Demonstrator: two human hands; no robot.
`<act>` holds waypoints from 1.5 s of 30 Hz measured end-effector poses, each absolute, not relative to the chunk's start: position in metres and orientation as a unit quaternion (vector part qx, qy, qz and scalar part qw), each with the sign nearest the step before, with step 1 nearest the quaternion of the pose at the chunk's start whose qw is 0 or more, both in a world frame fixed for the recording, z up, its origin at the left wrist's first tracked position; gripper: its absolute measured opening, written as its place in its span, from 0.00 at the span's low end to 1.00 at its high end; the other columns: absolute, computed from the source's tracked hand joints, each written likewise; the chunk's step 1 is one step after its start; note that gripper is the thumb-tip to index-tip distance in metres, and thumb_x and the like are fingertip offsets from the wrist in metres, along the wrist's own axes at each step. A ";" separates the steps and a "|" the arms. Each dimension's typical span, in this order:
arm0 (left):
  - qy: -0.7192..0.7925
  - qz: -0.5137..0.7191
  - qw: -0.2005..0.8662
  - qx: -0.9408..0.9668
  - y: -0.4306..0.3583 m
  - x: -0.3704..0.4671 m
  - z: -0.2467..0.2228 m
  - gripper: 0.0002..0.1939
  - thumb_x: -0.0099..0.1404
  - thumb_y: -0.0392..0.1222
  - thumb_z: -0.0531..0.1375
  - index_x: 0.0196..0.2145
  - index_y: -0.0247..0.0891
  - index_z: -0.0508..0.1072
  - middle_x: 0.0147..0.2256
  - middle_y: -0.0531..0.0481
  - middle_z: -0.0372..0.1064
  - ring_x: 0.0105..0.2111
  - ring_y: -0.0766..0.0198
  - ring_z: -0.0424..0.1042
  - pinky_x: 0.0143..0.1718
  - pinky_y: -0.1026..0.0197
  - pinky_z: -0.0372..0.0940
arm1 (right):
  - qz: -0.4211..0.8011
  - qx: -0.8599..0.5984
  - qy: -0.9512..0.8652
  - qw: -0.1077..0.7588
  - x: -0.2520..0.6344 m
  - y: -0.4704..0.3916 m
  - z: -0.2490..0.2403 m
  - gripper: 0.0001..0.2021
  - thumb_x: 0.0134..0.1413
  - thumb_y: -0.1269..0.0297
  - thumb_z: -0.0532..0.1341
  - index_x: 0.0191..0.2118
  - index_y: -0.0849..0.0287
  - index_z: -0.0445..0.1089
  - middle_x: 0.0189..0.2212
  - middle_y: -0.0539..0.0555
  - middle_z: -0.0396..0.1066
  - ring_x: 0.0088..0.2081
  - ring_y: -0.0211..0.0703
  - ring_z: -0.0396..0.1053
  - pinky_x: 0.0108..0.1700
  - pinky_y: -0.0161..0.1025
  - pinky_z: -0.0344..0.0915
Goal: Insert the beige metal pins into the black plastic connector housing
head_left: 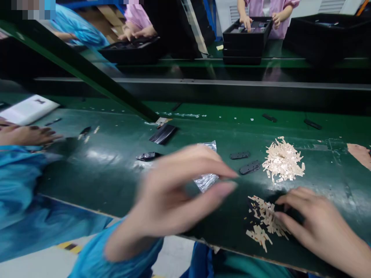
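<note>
My left hand [179,189], smeared by motion, is raised over the green bench, its thumb and forefinger drawn together in a pinch. Whatever is between those fingertips is too small or blurred to make out. My right hand [315,220] rests at a loose scatter of small pale flat pieces [268,218]; thumb and forefinger are apart at its right edge. Behind it lies a larger heap of similar pale pieces [282,160]. Two dark flat parts with small holes, one nearer [251,167] and one farther [239,155], lie left of the heap. A shiny clear plastic bag [206,181] is partly behind my left hand.
A black ribbed piece [163,133] and a black wrapped item [148,156] lie left of centre. A slanted green post [116,90] meets the bench. A co-worker's hand [26,135] is at the left. Across the line, other people's hands work at black trays [246,40].
</note>
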State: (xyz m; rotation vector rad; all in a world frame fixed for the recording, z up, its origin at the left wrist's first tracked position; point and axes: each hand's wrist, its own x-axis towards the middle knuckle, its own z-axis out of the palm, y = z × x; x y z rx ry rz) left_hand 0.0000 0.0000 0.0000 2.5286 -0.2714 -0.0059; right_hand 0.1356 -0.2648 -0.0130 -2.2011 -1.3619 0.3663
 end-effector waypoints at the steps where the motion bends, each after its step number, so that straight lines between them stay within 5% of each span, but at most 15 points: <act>1: -0.103 -0.005 0.288 0.952 -0.002 0.003 -0.004 0.17 0.76 0.50 0.56 0.52 0.41 0.79 0.42 0.44 0.73 0.47 0.55 0.72 0.49 0.55 0.67 | 0.163 -0.815 -0.510 0.224 0.131 -0.253 -0.023 0.05 0.62 0.61 0.66 0.41 0.53 0.79 0.34 0.54 0.80 0.34 0.49 0.78 0.33 0.42 0.68; 6: -0.112 -0.043 0.260 0.958 -0.017 0.015 -0.027 0.12 0.75 0.47 0.59 0.50 0.40 0.77 0.44 0.44 0.73 0.46 0.55 0.71 0.49 0.54 0.66 | 0.254 -0.834 -0.466 0.155 0.124 -0.232 -0.052 0.03 0.56 0.68 0.64 0.36 0.54 0.76 0.23 0.49 0.75 0.26 0.45 0.73 0.28 0.40 0.52; 11: -0.112 -0.091 0.287 0.947 -0.020 0.021 -0.036 0.07 0.74 0.44 0.62 0.45 0.39 0.77 0.42 0.46 0.73 0.44 0.57 0.72 0.48 0.55 0.66 | 0.348 -0.807 -0.409 0.246 0.137 -0.237 -0.047 0.05 0.53 0.70 0.61 0.30 0.55 0.74 0.21 0.46 0.70 0.24 0.39 0.67 0.28 0.37 0.54; 16: -0.075 -0.073 0.433 0.895 -0.020 0.030 -0.022 0.12 0.72 0.49 0.64 0.46 0.40 0.79 0.42 0.47 0.77 0.44 0.58 0.75 0.48 0.57 0.67 | 0.419 -0.741 -0.313 0.421 0.143 -0.237 -0.042 0.10 0.58 0.58 0.64 0.29 0.57 0.77 0.19 0.47 0.65 0.23 0.38 0.61 0.26 0.36 0.56; 19: -0.040 -0.051 0.520 0.852 -0.023 0.040 -0.011 0.12 0.76 0.45 0.58 0.38 0.39 0.77 0.36 0.49 0.77 0.37 0.64 0.74 0.42 0.61 0.67 | 0.413 -0.720 -0.268 0.489 0.144 -0.236 -0.037 0.15 0.56 0.51 0.67 0.29 0.58 0.79 0.18 0.47 0.63 0.22 0.37 0.57 0.24 0.36 0.55; 26: -0.130 -0.062 0.449 0.882 -0.021 0.075 0.004 0.11 0.73 0.40 0.57 0.31 0.39 0.72 0.29 0.53 0.70 0.32 0.65 0.69 0.40 0.61 0.64 | 0.374 -0.734 -0.245 0.512 0.151 -0.241 -0.035 0.15 0.53 0.52 0.68 0.26 0.58 0.81 0.18 0.49 0.64 0.23 0.38 0.56 0.24 0.36 0.56; 35: -0.077 0.116 0.411 0.901 -0.037 0.092 -0.005 0.09 0.75 0.45 0.59 0.40 0.40 0.77 0.39 0.49 0.79 0.39 0.62 0.76 0.43 0.59 0.67 | 0.211 -0.777 -0.203 0.558 0.161 -0.249 -0.046 0.12 0.56 0.56 0.67 0.28 0.58 0.80 0.21 0.52 0.71 0.23 0.40 0.62 0.25 0.36 0.61; 39: -0.142 0.090 0.385 0.907 -0.040 0.088 -0.009 0.14 0.77 0.38 0.54 0.49 0.42 0.79 0.43 0.49 0.82 0.43 0.61 0.79 0.48 0.57 0.69 | 0.186 -0.784 -0.220 0.550 0.162 -0.251 -0.048 0.11 0.56 0.58 0.66 0.28 0.57 0.80 0.22 0.52 0.73 0.23 0.40 0.62 0.24 0.36 0.61; 45: -0.134 0.058 0.425 0.893 -0.042 0.087 -0.013 0.15 0.78 0.39 0.53 0.48 0.40 0.80 0.43 0.48 0.82 0.43 0.61 0.80 0.47 0.57 0.72 | 0.160 -0.793 -0.251 0.532 0.163 -0.251 -0.049 0.09 0.59 0.61 0.66 0.30 0.57 0.81 0.20 0.49 0.70 0.22 0.39 0.63 0.26 0.35 0.62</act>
